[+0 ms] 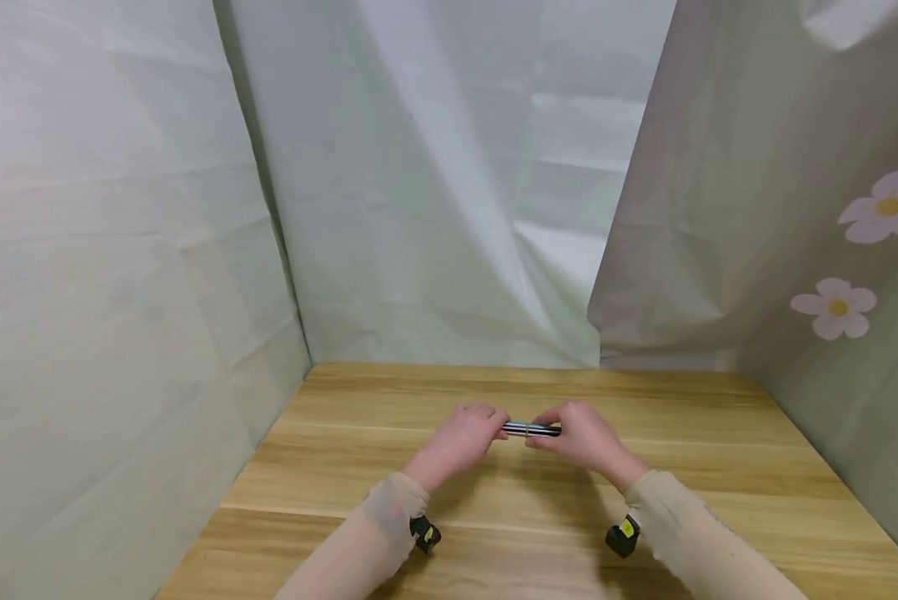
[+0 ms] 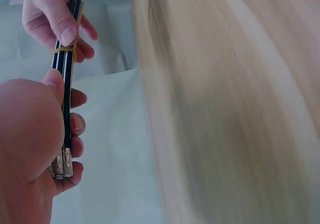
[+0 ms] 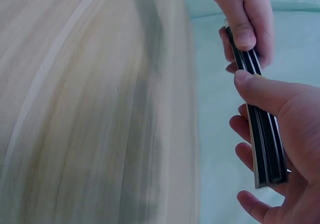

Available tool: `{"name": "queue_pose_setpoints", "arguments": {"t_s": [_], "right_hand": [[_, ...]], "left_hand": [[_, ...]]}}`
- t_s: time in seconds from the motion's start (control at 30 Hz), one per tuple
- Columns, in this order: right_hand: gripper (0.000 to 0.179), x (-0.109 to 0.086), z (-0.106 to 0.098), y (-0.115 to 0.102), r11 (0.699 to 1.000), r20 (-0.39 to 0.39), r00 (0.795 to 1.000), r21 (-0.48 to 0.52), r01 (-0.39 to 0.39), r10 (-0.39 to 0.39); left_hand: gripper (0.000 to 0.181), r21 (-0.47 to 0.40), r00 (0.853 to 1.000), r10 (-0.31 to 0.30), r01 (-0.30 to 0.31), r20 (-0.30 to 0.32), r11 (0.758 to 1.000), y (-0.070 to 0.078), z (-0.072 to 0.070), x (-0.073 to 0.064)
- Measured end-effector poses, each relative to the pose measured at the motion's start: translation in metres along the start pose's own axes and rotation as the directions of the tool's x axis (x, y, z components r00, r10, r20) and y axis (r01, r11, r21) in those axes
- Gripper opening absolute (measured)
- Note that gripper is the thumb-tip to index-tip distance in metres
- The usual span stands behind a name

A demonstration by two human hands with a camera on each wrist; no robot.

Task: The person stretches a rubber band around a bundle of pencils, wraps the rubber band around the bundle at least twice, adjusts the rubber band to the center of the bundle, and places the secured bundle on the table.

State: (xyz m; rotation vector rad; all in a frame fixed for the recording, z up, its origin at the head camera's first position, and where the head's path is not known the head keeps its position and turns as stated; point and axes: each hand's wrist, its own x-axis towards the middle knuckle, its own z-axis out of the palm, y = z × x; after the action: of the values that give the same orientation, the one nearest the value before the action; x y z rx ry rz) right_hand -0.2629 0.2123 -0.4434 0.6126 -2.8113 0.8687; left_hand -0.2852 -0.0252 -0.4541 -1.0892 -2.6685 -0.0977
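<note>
A bundle of black pencils with pale stripes (image 1: 519, 429) is held level above the table between both hands. A thin yellow rubber band (image 2: 65, 49) goes round it near the middle. My left hand (image 1: 464, 437) grips one end, its thumb on top and fingers underneath; silvery metal ends show by the palm in the left wrist view. My right hand (image 1: 584, 437) holds the other part, its thumb beside the band in the right wrist view. There the flat ends of the pencils (image 3: 267, 144) lie over the right palm.
Beneath the hands is a wood-grain table (image 1: 524, 508). Pale cloth sheets (image 1: 433, 183) hang behind it and at both sides, with white flowers (image 1: 837, 308) printed on the right one. A small black device (image 1: 424, 535) sits at each wrist.
</note>
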Motion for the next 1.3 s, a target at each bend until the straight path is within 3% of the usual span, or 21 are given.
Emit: {"name": "queue_pose_setpoints", "arguments": {"t_s": [0.27,0.5,0.8,1.1,1.3], "right_hand": [[0.015,-0.001,0.004,-0.01,0.999,0.02,0.999,-0.011,0.047,-0.047],[0.015,0.006,0.005,-0.012,0.995,0.037,0.995,-0.042,0.091,-0.09],[0.016,0.011,0.008,-0.013,0.987,0.036,0.989,-0.061,0.146,-0.144],[0.048,0.009,-0.005,-0.018,0.995,0.044,0.997,-0.07,0.069,-0.066],[0.031,-0.001,-0.01,-0.008,0.997,0.042,0.998,-0.058,0.043,-0.04]], "left_hand": [[0.018,0.027,1.0,0.027,-0.027,0.009,0.999,0.005,0.001,-0.004],[0.013,-0.031,0.999,0.021,-0.02,0.033,0.999,0.005,-0.002,-0.002],[0.008,-0.025,0.998,0.048,-0.047,0.043,0.999,0.006,-0.001,0.001],[0.016,-0.057,0.998,0.007,-0.003,0.06,0.998,0.0,-0.007,-0.001],[0.024,-0.07,0.999,-0.008,0.011,0.047,0.997,-0.007,-0.006,-0.006]]}}
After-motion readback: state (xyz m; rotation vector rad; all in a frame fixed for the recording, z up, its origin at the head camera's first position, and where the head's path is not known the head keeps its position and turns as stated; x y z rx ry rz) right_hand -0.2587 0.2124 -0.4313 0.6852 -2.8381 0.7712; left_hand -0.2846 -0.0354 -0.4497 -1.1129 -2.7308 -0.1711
